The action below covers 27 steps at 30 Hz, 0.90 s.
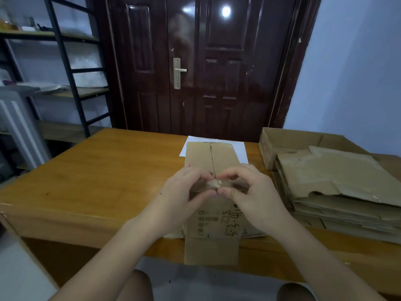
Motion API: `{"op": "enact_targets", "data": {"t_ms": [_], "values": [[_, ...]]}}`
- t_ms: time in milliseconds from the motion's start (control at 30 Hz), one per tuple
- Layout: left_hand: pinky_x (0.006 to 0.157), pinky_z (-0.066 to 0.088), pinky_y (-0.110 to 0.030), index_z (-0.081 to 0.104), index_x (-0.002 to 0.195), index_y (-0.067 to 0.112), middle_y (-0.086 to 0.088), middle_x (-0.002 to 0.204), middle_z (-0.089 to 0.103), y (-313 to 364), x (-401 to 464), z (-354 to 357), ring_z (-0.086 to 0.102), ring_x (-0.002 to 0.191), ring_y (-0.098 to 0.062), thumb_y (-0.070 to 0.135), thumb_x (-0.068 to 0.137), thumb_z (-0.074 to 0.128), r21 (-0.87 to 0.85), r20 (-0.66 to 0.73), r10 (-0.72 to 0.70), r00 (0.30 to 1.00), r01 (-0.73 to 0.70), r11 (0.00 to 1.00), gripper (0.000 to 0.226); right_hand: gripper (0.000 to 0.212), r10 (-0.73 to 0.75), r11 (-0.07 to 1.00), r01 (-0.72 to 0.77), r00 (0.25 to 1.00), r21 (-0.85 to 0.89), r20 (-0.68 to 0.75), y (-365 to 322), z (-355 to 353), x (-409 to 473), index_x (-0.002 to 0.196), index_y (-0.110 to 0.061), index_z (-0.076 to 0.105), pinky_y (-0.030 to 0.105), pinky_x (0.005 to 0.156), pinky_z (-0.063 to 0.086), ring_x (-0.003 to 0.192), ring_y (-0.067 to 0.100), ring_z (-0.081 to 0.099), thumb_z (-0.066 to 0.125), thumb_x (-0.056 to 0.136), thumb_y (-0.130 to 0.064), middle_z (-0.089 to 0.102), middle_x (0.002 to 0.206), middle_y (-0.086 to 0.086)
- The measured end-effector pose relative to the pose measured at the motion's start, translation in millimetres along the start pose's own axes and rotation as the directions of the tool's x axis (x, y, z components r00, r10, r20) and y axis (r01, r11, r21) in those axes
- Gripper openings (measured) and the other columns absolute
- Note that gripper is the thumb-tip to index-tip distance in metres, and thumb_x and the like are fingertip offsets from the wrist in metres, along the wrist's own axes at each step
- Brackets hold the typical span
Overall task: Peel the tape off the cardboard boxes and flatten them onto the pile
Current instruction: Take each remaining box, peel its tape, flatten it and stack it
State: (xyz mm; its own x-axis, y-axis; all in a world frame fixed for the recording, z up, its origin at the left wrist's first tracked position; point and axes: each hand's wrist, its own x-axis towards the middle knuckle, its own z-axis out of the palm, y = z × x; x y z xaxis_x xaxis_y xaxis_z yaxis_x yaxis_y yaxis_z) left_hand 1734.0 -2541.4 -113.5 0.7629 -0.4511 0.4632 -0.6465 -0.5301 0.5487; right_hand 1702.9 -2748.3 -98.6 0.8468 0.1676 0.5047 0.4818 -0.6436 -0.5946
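We pinch a crumpled clear tape wad (214, 184) between left hand (184, 198) and right hand (253, 196), with the flattened brown cardboard box (211, 157) under them, its long axis running near-to-far and the stacked cardboard pile (338, 187) at right.

both hands (184, 192) (253, 192) raised together, fingertips pinching.

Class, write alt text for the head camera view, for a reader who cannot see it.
Both hands, left hand and right hand, pinch a wad of clear tape above a flattened cardboard box lying on a wooden table. A pile of flattened boxes sits to the right, before a dark door.
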Motion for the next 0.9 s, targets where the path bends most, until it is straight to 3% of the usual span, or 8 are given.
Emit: {"op": "enact_targets", "data": {"t_ms": [133, 233, 333, 500, 600, 733, 800, 900], "values": [[0.086, 0.052, -0.03, 0.062, 0.109, 0.036, 0.02, 0.107, 0.063, 3, -3, 1, 0.057, 0.105, -0.003, 0.044, 0.096, 0.06, 0.006, -0.024, 0.01, 1.0, -0.01, 1.0, 0.016, 0.02, -0.084, 0.996, 0.081, 0.992, -0.039, -0.091, 3, 5, -6, 0.102, -0.043, 0.067, 0.028, 0.089, 0.048, 0.108, 0.002, 0.054, 0.074, 0.087, -0.032, 0.063, 0.1, -0.026], [0.084, 0.049, -0.028, 0.062, 0.111, 0.035, 0.019, 0.105, 0.062, 5, -4, 2, 0.056, 0.103, -0.003, 0.043, 0.099, 0.056, 0.024, -0.004, 0.029, 1.0, -0.029, 0.999, 0.016, 0.015, -0.139, 0.989, 0.133, 0.983, -0.059, -0.121, 9, 7, -11, 0.103, -0.031, 0.071, 0.027, 0.082, 0.048, 0.102, 0.004, 0.055, 0.07, 0.089, -0.035, 0.064, 0.096, -0.022], [0.084, 0.048, -0.026, 0.062, 0.111, 0.032, 0.017, 0.104, 0.062, 4, -4, 4, 0.056, 0.103, -0.005, 0.044, 0.101, 0.051, 0.071, 0.003, 0.055, 0.998, -0.055, 0.996, 0.02, 0.014, -0.138, 0.99, 0.133, 0.984, -0.044, -0.114, 9, 7, -15, 0.104, -0.032, 0.07, 0.024, 0.081, 0.046, 0.1, 0.005, 0.056, 0.069, 0.09, -0.035, 0.064, 0.096, -0.022], [0.102, 0.03, -0.008, 0.063, 0.104, 0.025, 0.015, 0.104, 0.065, 3, -7, 5, 0.057, 0.102, -0.002, 0.045, 0.103, 0.046, 0.123, -0.008, 0.098, 0.995, -0.097, 0.988, 0.026, 0.04, -0.062, 0.998, 0.063, 0.998, -0.028, 0.004, 10, 2, -19, 0.118, -0.045, 0.057, 0.021, 0.092, 0.048, 0.111, 0.0, 0.054, 0.077, 0.086, -0.032, 0.053, 0.118, -0.03], [0.116, 0.021, -0.012, 0.063, 0.104, 0.028, 0.016, 0.113, 0.067, 1, -8, 7, 0.058, 0.112, -0.001, 0.047, 0.104, 0.046, 0.119, -0.011, 0.113, 0.994, -0.111, 0.987, 0.025, 0.028, -0.072, 0.996, 0.071, 0.997, -0.054, -0.012, 13, 3, -20, 0.113, -0.041, 0.062, 0.017, 0.088, 0.046, 0.108, 0.0, 0.055, 0.074, 0.088, -0.033, 0.059, 0.108, -0.029], [0.118, 0.03, -0.022, 0.064, 0.116, 0.029, 0.02, 0.117, 0.067, -1, -10, 6, 0.058, 0.117, 0.002, 0.053, 0.1, 0.049, 0.086, -0.033, 0.132, 0.991, -0.129, 0.988, 0.033, 0.016, -0.129, 0.99, 0.125, 0.989, -0.059, -0.078, 16, 10, -22, 0.106, -0.03, 0.07, 0.017, 0.085, 0.043, 0.104, 0.003, 0.054, 0.072, 0.09, -0.029, 0.064, 0.101, -0.024], [0.117, 0.03, -0.018, 0.064, 0.117, 0.028, 0.019, 0.117, 0.067, 1, -12, 4, 0.058, 0.119, 0.002, 0.052, 0.098, 0.049, 0.057, -0.028, 0.153, 0.988, -0.151, 0.987, 0.034, 0.012, -0.181, 0.983, 0.177, 0.977, -0.048, -0.11, 17, 14, -24, 0.104, -0.026, 0.07, 0.025, 0.091, 0.046, 0.106, 0.001, 0.054, 0.071, 0.091, -0.027, 0.064, 0.103, -0.022], [0.119, 0.023, -0.016, 0.064, 0.11, 0.026, 0.016, 0.12, 0.067, 1, -13, 3, 0.056, 0.122, 0.0, 0.046, 0.1, 0.052, 0.051, 0.001, 0.206, 0.979, -0.206, 0.977, 0.026, 0.011, -0.234, 0.972, 0.233, 0.965, -0.027, -0.118, 21, 19, -26, 0.101, -0.019, 0.07, 0.05, 0.099, 0.049, 0.11, 0.001, 0.056, 0.072, 0.091, -0.017, 0.062, 0.107, -0.02]]}}
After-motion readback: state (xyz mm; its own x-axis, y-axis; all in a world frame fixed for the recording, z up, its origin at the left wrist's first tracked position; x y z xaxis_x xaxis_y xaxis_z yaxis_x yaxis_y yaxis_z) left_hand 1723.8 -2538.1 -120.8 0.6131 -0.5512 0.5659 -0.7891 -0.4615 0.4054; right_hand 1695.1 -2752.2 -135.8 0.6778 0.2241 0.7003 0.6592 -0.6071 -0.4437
